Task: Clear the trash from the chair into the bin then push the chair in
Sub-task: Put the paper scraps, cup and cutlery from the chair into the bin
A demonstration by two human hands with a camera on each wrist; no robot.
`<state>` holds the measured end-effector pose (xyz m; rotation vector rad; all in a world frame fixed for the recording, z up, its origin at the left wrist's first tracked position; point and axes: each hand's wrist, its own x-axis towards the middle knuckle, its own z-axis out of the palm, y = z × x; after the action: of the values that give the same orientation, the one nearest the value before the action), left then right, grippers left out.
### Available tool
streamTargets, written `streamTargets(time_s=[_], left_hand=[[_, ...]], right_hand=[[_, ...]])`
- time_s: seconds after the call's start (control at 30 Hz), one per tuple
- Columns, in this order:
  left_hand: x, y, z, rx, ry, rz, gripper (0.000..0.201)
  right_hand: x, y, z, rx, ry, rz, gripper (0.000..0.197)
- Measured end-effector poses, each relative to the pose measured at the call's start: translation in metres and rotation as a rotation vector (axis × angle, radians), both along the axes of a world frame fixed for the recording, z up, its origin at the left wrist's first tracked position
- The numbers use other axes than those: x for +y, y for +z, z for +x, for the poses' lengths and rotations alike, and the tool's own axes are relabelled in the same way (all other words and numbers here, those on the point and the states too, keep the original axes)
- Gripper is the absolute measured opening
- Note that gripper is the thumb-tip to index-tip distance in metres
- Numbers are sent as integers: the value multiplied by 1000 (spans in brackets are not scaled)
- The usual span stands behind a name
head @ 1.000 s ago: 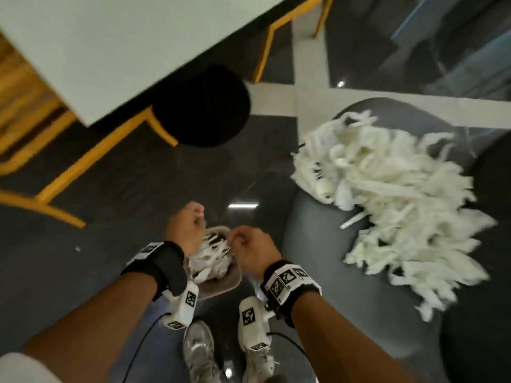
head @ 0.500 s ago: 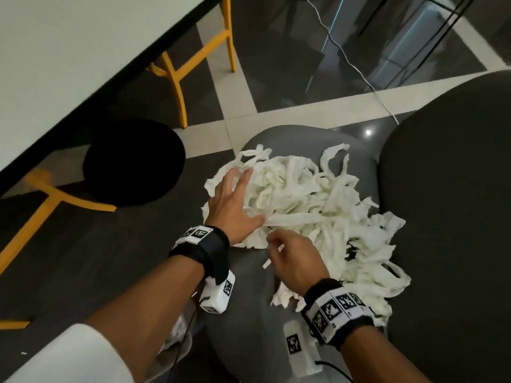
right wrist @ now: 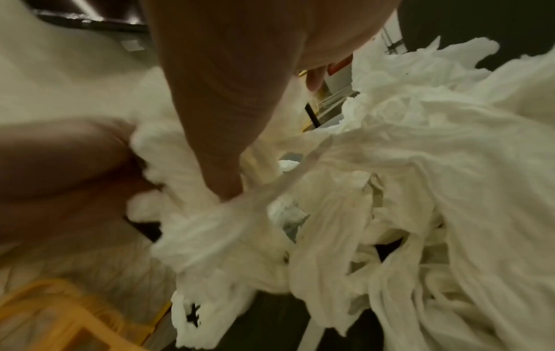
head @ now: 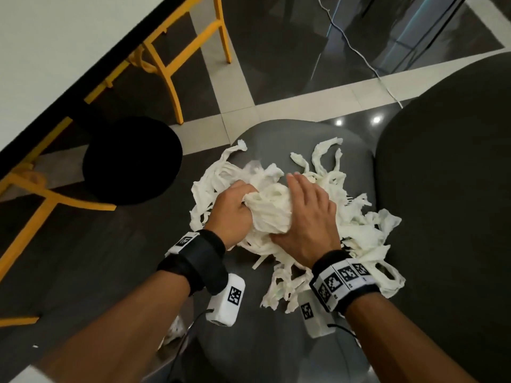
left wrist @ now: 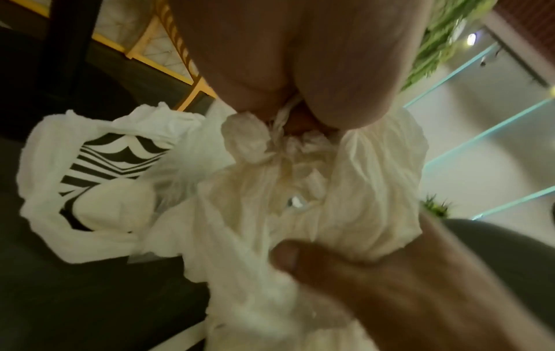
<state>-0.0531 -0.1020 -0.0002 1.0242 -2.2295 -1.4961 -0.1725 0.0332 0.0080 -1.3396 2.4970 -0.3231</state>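
Observation:
A heap of white paper strips lies on the grey chair seat. My left hand is curled into the heap's left side and grips a bunch. My right hand lies over the same wad, fingers across its top and thumb tucked beneath. In the left wrist view the paper strips bulge between my left hand and the right thumb; a black-striped printed scrap lies beside it. The right wrist view shows my right hand sunk into the paper strips. The bin is hidden.
The chair's dark backrest rises at the right. A black round stool stands left of the chair under a white table with yellow legs. A white cable crosses the tiled floor beyond.
One second ago both hands were low over the bin by my feet. They came up to the chair, spread on the heap, and now squeeze a wad between them.

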Motion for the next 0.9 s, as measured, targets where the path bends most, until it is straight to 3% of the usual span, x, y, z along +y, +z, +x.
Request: streamTargets(time_s=[0.07, 0.13, 0.23, 0.3, 0.47, 0.6, 0.7, 0.77, 0.8, 0.83, 0.9], left_hand=[[-3, 14, 13, 65, -23, 57, 15], [-3, 27, 29, 91, -59, 134, 19], [0, 32, 63, 77, 13, 224, 23], [7, 37, 89, 100, 135, 315, 25], [36, 45, 163, 279, 434, 932, 43], [40, 27, 241, 157, 588, 844, 25], [34, 22, 296, 115, 693, 729, 23], [28, 17, 327, 136, 796, 751, 21], [26, 13, 340, 181, 831, 819, 21], [25, 10, 351, 233, 858, 893, 24], [23, 8, 370, 315, 874, 1016, 37]], right_hand=[[0, 1, 4, 11, 125, 19, 108], [1, 0, 11, -33, 257, -90, 80], [-4, 10, 33, -454, 196, -313, 39], [-15, 20, 61, -585, 132, -308, 29], [-37, 8, 160, -766, 124, -270, 29], [-43, -14, 240, -714, 347, -186, 37], [-37, -17, 272, -548, 470, -44, 70], [-36, -14, 292, -861, 455, 52, 90], [-35, -18, 305, -1032, 443, 148, 91], [-36, -26, 320, -1088, 474, 245, 83], [-37, -44, 351, -825, 551, 389, 52]])
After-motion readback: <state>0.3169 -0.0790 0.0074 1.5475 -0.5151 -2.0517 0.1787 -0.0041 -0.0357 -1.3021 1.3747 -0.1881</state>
